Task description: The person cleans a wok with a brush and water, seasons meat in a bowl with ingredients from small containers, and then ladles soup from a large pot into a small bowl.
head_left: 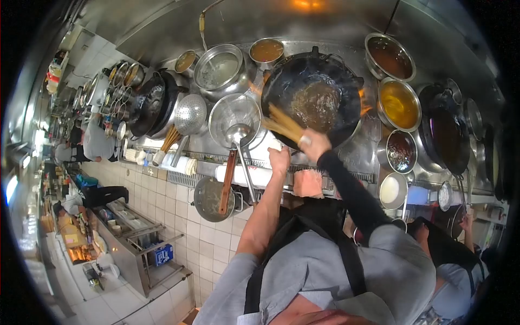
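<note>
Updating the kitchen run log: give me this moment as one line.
right hand: grips bamboo brush inside wok | left hand: at wok's near rim, grip unclear

Black wok [317, 100] holding brown liquid upper centre, tan bamboo brush [283, 123], orange-yellow sauce [399, 104] upper right, black sleeve [352, 189], grey shirt [319, 271], white tiles [184, 211] lower left.

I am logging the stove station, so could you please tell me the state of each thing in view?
wok: holds brown liquid, flame showing at its right edge.
bamboo brush: gripped by right hand, over the wok's rim.
left hand: at the wok's near edge; grip unclear.
ladle: resting in the strainer bowl.
yellow sauce pot: uncovered, nearly full.
</note>
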A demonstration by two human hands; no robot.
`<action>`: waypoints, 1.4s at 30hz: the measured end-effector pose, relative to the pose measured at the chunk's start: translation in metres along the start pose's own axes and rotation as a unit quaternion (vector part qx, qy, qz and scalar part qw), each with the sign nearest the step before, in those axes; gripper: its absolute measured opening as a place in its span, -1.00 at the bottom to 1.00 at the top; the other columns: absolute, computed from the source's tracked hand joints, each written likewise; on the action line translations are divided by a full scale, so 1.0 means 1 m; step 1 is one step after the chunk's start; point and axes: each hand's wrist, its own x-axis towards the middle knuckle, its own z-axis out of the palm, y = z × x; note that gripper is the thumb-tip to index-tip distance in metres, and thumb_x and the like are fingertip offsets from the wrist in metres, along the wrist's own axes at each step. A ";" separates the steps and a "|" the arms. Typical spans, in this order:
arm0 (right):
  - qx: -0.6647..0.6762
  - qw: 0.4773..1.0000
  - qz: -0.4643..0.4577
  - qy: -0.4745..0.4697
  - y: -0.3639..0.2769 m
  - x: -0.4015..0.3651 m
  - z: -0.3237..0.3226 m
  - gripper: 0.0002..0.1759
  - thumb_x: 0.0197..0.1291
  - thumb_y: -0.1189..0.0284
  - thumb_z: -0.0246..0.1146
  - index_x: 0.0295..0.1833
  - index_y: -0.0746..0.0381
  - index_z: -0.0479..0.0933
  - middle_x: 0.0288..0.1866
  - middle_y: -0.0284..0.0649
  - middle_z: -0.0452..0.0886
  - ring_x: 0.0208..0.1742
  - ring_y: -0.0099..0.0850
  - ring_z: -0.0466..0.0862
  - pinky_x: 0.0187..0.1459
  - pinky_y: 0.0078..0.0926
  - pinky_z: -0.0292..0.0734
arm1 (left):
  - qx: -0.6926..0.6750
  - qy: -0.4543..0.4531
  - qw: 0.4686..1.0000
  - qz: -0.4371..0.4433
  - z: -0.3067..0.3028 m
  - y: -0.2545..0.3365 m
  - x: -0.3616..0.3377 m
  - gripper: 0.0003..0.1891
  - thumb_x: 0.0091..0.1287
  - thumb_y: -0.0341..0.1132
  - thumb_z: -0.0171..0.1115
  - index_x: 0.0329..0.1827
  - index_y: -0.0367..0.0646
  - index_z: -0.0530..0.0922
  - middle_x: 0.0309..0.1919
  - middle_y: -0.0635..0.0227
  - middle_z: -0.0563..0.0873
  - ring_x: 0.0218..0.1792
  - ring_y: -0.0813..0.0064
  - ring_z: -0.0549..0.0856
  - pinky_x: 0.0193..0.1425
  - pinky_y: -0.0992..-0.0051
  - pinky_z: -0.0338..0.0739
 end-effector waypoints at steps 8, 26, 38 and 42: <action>0.077 0.996 0.005 0.046 -0.016 0.044 0.017 -0.57 0.19 0.18 0.44 0.10 0.18 0.64 -0.09 0.14 0.74 0.01 0.16 0.73 0.02 -0.07 0.65 | 0.023 -0.027 0.999 -0.036 -0.006 0.028 -0.015 -0.40 0.31 -0.30 0.33 0.14 -0.73 0.32 -0.19 -0.26 0.75 -0.11 -0.01 0.78 0.09 0.21 0.62; -0.235 0.958 0.078 -0.145 -0.032 -0.052 -0.062 -0.65 0.34 0.32 0.21 0.16 0.23 0.62 -0.08 0.17 0.72 -0.08 0.10 0.78 0.00 0.12 0.68 | 0.008 -0.055 0.998 -0.033 -0.007 0.004 -0.006 -0.35 0.34 -0.25 0.39 0.20 -0.63 0.26 -0.11 -0.22 0.69 -0.21 0.05 0.79 -0.41 0.24 0.68; -0.228 0.969 0.071 -0.055 -0.010 0.020 -0.022 -0.76 0.26 0.34 0.25 -0.06 0.23 0.67 -0.19 0.11 0.78 -0.09 0.11 0.80 -0.04 0.08 0.71 | -0.046 -0.070 0.995 -0.061 -0.005 0.028 -0.014 -0.43 0.37 -0.30 0.34 0.18 -0.55 0.25 -0.27 -0.07 0.68 -0.53 0.25 0.70 -0.62 0.31 0.59; -0.406 0.899 0.033 -0.163 0.031 -0.028 -0.101 -0.65 0.32 0.37 0.17 0.19 0.11 0.57 -0.03 0.00 0.72 -0.01 -0.02 0.77 -0.10 0.00 0.72 | -0.045 -0.077 0.995 -0.048 -0.006 0.026 -0.014 -0.45 0.38 -0.29 0.34 0.15 -0.56 0.26 -0.31 -0.10 0.67 -0.57 0.27 0.68 -0.64 0.32 0.53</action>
